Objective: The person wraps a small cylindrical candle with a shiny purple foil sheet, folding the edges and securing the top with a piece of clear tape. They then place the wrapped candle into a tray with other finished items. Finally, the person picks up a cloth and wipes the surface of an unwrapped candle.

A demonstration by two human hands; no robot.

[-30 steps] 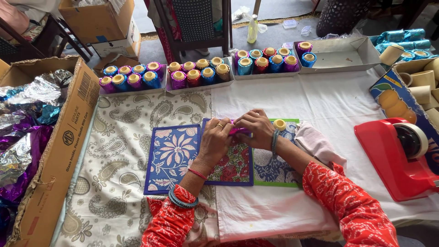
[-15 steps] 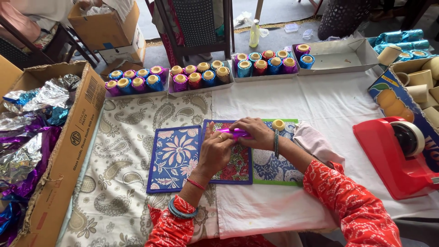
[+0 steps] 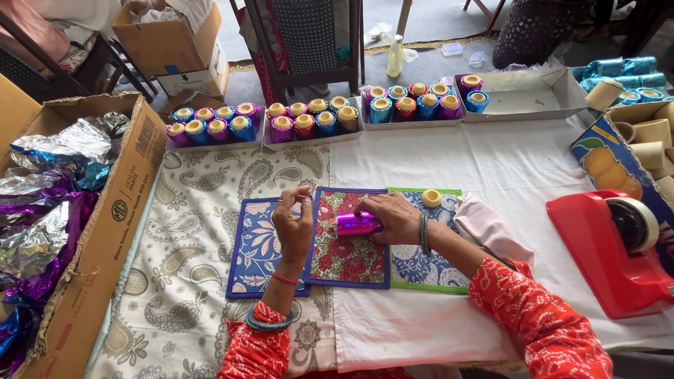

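The right hand [image 3: 393, 216] closes around a small roll wrapped in shiny pink foil [image 3: 357, 224], pressing it down onto the middle floral mat [image 3: 347, 256]. The left hand [image 3: 293, 221] hovers just left of the roll with fingers curled and pinched together; whether it holds a scrap of foil or tape I cannot tell.

As for progress, much looks done. Three shallow trays along the far side hold finished foil-wrapped rolls: the left tray [image 3: 210, 140] and middle tray [image 3: 312, 139] look full, the third tray [image 3: 414, 123] nearly so, and a larger white tray [image 3: 533, 98] holds only two. A lot seems left: bare cardboard rolls [image 3: 649, 133] are stacked at the far right, and one bare roll [image 3: 431, 198] stands on the green-edged mat just beyond the right wrist. A cardboard box [image 3: 105, 231] of loose foil stands at the left.

Open cloth lies between mats and trays. The red tape dispenser [image 3: 611, 253] stands to the right, apart from the right forearm.
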